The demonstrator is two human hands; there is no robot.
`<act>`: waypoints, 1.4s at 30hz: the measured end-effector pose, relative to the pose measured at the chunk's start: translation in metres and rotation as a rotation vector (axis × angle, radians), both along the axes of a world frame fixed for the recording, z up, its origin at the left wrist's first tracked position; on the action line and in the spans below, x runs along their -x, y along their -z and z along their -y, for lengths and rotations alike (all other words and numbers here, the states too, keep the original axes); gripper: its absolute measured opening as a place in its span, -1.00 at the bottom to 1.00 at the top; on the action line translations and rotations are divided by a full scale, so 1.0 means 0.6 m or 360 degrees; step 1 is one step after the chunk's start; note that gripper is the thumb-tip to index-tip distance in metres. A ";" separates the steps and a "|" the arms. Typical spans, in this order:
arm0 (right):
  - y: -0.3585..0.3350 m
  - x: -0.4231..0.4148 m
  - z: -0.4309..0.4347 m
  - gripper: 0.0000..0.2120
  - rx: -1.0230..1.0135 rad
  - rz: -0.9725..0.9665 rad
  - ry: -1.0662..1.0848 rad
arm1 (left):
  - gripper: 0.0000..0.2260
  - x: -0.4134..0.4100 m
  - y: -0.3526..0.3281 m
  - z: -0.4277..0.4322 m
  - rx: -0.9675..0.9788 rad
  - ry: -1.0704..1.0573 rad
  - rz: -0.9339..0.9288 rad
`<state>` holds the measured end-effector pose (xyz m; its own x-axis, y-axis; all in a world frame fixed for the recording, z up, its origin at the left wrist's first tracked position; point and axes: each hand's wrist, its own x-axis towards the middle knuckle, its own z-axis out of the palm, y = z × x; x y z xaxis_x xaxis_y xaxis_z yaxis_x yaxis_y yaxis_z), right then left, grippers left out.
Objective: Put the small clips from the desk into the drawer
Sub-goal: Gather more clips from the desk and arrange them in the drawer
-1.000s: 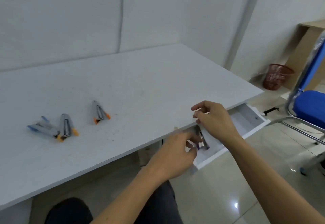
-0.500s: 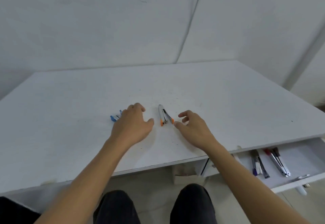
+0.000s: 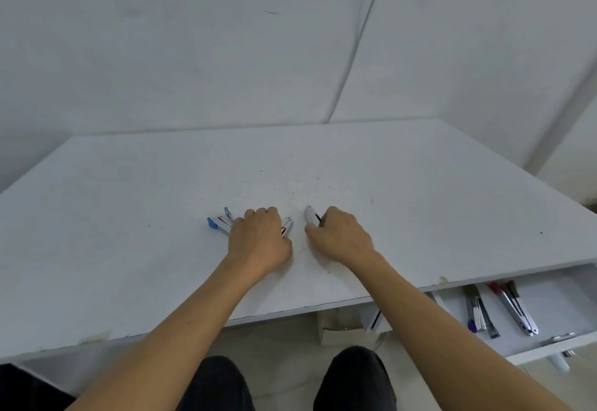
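While both fists close, clips [image 3: 220, 224] lie under them.

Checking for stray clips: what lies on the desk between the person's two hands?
In the head view, only bare desk separates the left hand from the right hand; each hand's clip pokes out at its fingers, beside that gap.

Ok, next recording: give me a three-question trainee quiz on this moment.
1. True or false: the drawer is shut.
2. How many clips lie in the drawer?
A) none B) two C) five
3. Which hand is closing on the white-bodied clip?

Key: 1. False, it stands open. 2. B: the purple-tipped clip and the red-tipped clip. 3. The right hand; the left hand covers the clips beside the blue-tipped clip.
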<state>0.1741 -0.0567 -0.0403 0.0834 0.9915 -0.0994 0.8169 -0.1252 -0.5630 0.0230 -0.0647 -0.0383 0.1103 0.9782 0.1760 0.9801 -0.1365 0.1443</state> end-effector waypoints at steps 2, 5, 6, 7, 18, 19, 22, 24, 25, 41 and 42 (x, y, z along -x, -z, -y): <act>-0.021 -0.022 0.011 -0.70 0.0215 -0.0552 0.0115 | -0.79 -0.009 -0.001 0.002 0.0063 0.0045 0.0150; -0.043 -0.064 0.037 -0.77 0.0494 -0.1186 0.0267 | -0.83 -0.025 -0.003 0.000 0.0156 0.0053 0.0398; -0.046 -0.083 0.048 -0.74 0.0521 -0.1317 0.0285 | -0.83 -0.036 -0.004 0.000 0.0190 0.0066 0.0510; -0.049 -0.103 0.059 -0.72 0.0526 -0.1438 0.0293 | -0.83 -0.049 -0.005 0.000 0.0227 0.0085 0.0629; -0.026 -0.367 0.234 -0.68 0.0208 -0.2182 0.0437 | -0.75 -0.259 -0.038 0.093 0.0864 0.0627 0.1102; -0.020 -0.392 0.248 -0.70 0.0169 -0.2102 0.0508 | -0.73 -0.279 -0.038 0.103 0.0932 0.0681 0.1124; -0.001 -0.466 0.286 -0.70 0.0032 -0.1686 0.0797 | -0.69 -0.350 -0.026 0.134 0.1180 0.0822 0.1129; 0.009 -0.506 0.301 -0.63 -0.0025 -0.1345 0.1012 | -0.73 -0.396 -0.008 0.153 0.1341 0.0908 0.1049; 0.012 -0.522 0.303 -0.64 -0.0027 -0.1178 0.1094 | -0.76 -0.414 0.002 0.161 0.1411 0.0926 0.1002; 0.115 -0.610 0.178 -0.64 0.0276 0.0896 0.0669 | -0.51 -0.596 0.122 0.121 0.1439 0.0452 0.0942; 0.122 -0.610 0.176 -0.70 0.0303 0.0899 0.0632 | -0.43 -0.599 0.127 0.120 0.1370 0.0484 0.0884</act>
<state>0.5398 -0.1624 -0.1136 0.5243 0.8453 -0.1029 0.8495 -0.5276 -0.0061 0.3822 -0.1369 -0.1143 0.4875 0.7421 -0.4600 0.6893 -0.0038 0.7245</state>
